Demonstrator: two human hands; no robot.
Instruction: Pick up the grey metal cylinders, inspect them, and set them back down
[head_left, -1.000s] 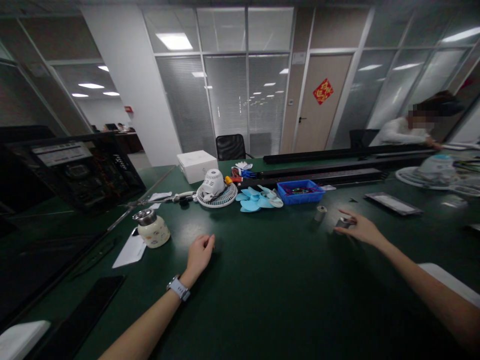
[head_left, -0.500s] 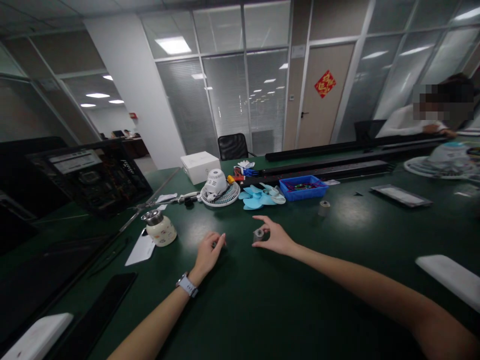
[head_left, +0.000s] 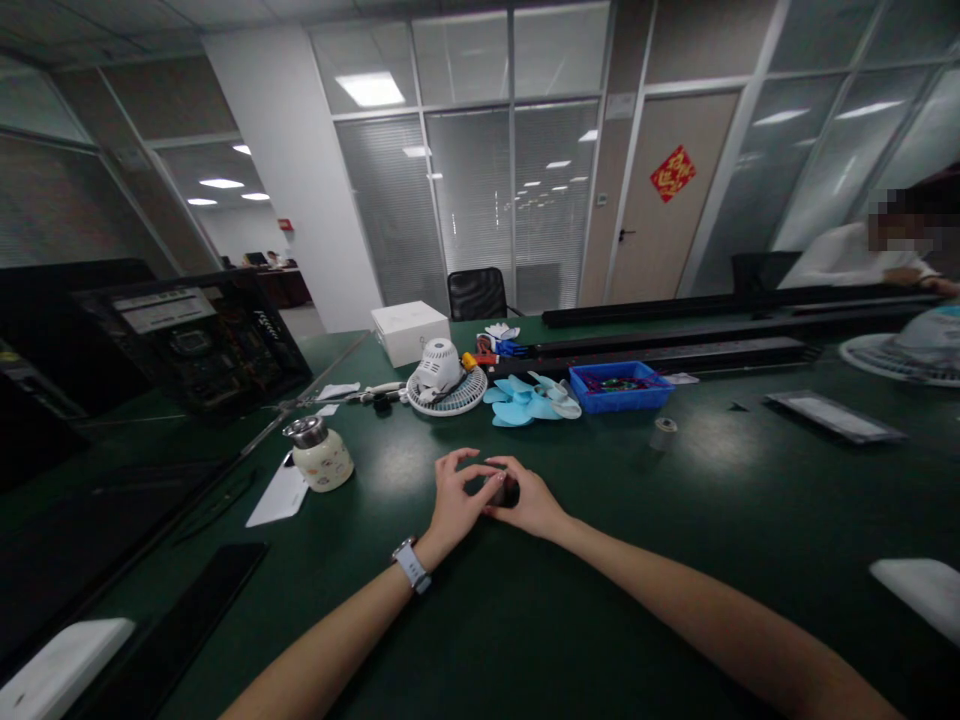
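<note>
Both hands meet over the green table around a small grey cylinder, which their fingers partly hide. My right hand curves its thumb and fingers about the cylinder from the right. From the left, my left hand pinches at its upper part, with some fingers raised; a watch is on that wrist. A similar small metal cylinder stands upright to the right of my hands. Light blue fan blades lie beyond my hands, beside a white fan part.
A blue tray of wires and a white box stand farther back. A cream jar is at the left, by an opened electronic device. At the far right sits a person.
My left hand has moved right to the cylinder and now touches it together with my right hand. The view has turned slightly left.
</note>
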